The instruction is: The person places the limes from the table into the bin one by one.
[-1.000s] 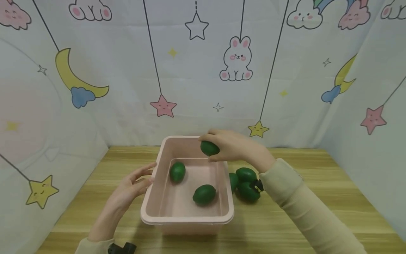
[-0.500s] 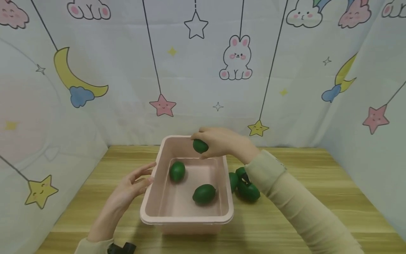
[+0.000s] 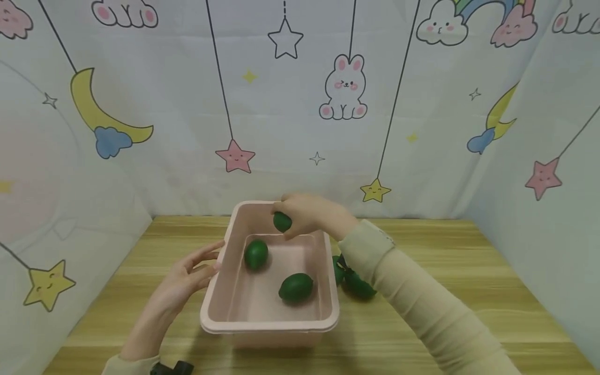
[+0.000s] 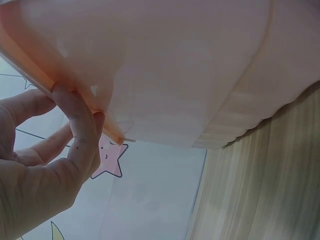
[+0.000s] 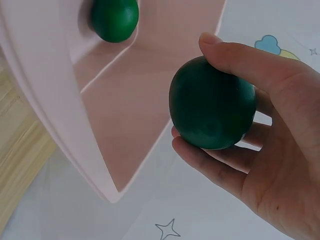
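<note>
I'm watching a pink tub (image 3: 269, 327) low in the frame; the left hand (image 3: 183, 280), fingers extended, touches its left rim; near centre, the right hand (image 3: 307, 212) grips a green fruit (image 3: 282, 222) between thumb and fingers, over the tub's far end.

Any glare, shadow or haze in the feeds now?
Head: soft shadow on the table beside the pink bin; left wrist: the bin's wall looks hazy, low-contrast; right wrist: held green fruit looks dark, a second fruit inside the bin shows a soft highlight.
</note>
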The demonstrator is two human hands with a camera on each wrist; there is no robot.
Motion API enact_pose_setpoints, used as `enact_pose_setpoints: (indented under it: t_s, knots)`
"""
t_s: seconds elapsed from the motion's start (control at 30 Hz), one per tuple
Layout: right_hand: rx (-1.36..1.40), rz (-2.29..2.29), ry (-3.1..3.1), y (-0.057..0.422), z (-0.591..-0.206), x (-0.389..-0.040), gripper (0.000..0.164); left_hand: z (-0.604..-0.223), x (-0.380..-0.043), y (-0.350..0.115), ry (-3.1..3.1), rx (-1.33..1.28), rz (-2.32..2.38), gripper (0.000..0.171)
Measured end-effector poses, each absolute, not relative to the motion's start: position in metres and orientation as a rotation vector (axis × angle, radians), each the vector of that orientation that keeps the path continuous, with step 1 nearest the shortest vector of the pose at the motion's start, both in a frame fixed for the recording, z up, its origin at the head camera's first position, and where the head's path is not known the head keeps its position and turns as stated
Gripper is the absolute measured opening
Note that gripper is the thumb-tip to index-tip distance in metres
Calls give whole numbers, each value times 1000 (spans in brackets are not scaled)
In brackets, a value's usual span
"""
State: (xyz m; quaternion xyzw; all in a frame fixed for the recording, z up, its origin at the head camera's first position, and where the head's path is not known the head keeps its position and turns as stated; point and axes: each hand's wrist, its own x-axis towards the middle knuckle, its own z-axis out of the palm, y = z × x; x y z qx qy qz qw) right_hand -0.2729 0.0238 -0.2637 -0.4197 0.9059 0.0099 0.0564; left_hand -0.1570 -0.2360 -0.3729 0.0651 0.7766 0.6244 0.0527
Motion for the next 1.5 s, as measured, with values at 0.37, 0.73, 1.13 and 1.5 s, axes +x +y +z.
enact_pose_setpoints:
  t_s: [0.37, 0.73, 1.13, 1.5]
  knots:
    - [-1232, 9, 2708, 12, -271, -277, 30, -373, -158, -238, 2369, 177, 1874, 59]
    - [-1258, 34, 2699, 8, -285, -285, 25, -372, -158, -238, 2363, 168, 1876, 59]
    - [-1210, 112, 2705, 5, -290, -286, 41, -371, -158, -238, 2372, 166, 1864, 59]
    - [-1226, 68, 2665, 6, -289, -284, 40, -373, -158, -238, 2345, 192, 1895, 58]
